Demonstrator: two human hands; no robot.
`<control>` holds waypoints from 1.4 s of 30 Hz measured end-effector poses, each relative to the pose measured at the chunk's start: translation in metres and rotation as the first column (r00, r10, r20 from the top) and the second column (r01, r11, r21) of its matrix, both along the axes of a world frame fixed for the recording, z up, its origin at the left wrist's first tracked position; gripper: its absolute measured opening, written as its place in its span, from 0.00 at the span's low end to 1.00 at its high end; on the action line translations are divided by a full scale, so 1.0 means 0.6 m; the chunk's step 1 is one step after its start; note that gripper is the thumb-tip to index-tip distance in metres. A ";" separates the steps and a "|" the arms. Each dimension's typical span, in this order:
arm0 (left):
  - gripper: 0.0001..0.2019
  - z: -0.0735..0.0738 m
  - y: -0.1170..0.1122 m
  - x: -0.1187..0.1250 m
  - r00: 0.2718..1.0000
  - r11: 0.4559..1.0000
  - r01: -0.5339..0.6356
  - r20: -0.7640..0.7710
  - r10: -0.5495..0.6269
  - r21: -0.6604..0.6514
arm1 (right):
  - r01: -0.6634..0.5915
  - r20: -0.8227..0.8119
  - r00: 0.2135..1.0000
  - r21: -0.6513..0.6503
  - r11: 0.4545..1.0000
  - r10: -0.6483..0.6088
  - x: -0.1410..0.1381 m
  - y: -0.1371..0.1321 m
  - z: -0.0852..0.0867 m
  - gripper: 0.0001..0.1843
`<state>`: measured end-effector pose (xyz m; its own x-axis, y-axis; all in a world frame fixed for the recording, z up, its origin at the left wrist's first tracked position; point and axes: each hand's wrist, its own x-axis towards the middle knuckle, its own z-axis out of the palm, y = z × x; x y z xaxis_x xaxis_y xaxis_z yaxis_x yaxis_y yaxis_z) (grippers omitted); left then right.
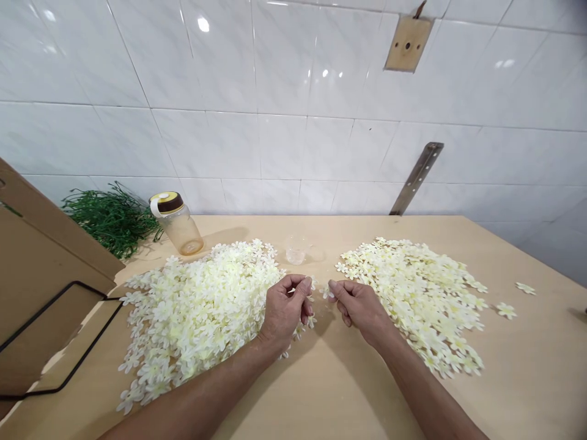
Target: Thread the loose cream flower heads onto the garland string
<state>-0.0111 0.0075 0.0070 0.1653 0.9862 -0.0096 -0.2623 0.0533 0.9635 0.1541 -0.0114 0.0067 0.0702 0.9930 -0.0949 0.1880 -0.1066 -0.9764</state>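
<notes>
Between two heaps of pale yellow-white artificial flowers, my two hands are close together above the table. My left hand [287, 305] is at the right edge of the larger flower heap [206, 305], thumb and finger pinched on a small white flower [312, 283]. Facing it, my right hand [360, 305] pinches another small white flower [327, 291], partly hidden by the fingertips. The flatter flower heap [422, 293] spreads just beyond my right hand. A small clear cup [296, 252] stands behind my hands.
A clear bottle with a brown and yellow lid [178, 226] stands back left, beside green artificial foliage [112, 217]. At far left are a cardboard box [46, 263] and a black wire frame [87, 354]. Loose flowers [506, 310] lie right. Behind, a metal bracket [416, 178] leans against the tiled wall.
</notes>
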 end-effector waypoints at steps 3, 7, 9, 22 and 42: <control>0.17 0.000 -0.002 -0.001 1.000 0.999 0.003 -0.013 -0.003 0.034 | -0.223 0.041 0.974 -0.004 0.975 0.223 -0.009 -0.008 0.010 0.23; 0.18 0.001 -0.005 -0.003 0.997 0.997 0.007 -0.076 -0.002 0.072 | -0.168 0.044 0.985 0.000 0.986 0.168 -0.013 -0.010 0.014 0.28; 0.18 0.002 -0.006 -0.003 0.993 0.997 0.026 -0.119 -0.018 0.070 | -0.131 -0.062 0.989 0.021 0.991 0.132 -0.013 -0.008 0.013 0.28; 0.15 0.001 -0.008 0.000 0.969 0.997 0.080 -0.235 -0.072 0.022 | -0.117 -0.255 0.960 -0.008 0.993 0.111 -0.021 -0.003 0.008 0.23; 0.19 0.008 0.004 -0.002 0.957 0.936 0.278 0.147 -0.251 -0.214 | -0.090 -0.222 0.972 -0.071 0.993 0.073 -0.021 -0.005 -0.001 0.25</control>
<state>-0.0123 0.0097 0.0119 0.4333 0.8797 -0.1960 -0.3175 0.3525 0.8803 0.1415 -0.0143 0.0061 -0.0421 0.9831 -0.1782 -0.0183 -0.1791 -0.9837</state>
